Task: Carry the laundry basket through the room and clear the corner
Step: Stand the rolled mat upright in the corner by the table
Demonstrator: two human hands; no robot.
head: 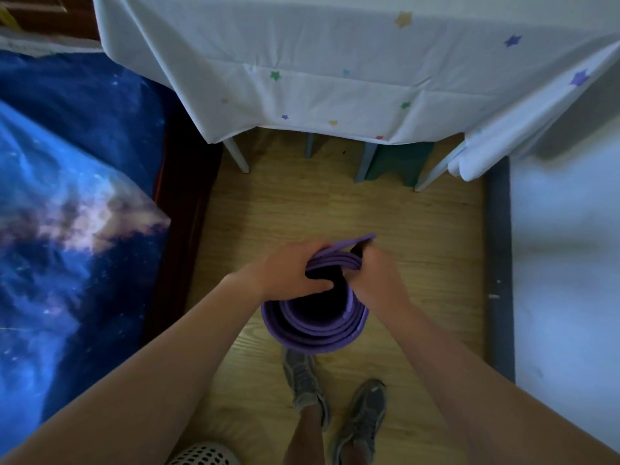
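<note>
A rolled purple mat point(315, 330) stands on end on the wooden floor, right in front of my feet. My left hand point(288, 271) grips the top edge of the roll from the left, fingers curled into its opening. My right hand point(377, 275) clasps the loose outer layers at the top right. The white perforated laundry basket point(203, 454) shows only its rim at the bottom edge, behind my left arm.
A bed with a blue galaxy cover point(67, 203) fills the left side. A table draped in a white star-print cloth point(318, 68) stands ahead, with a green stool point(399, 162) under it. A pale wall with a dark baseboard point(500, 263) runs along the right.
</note>
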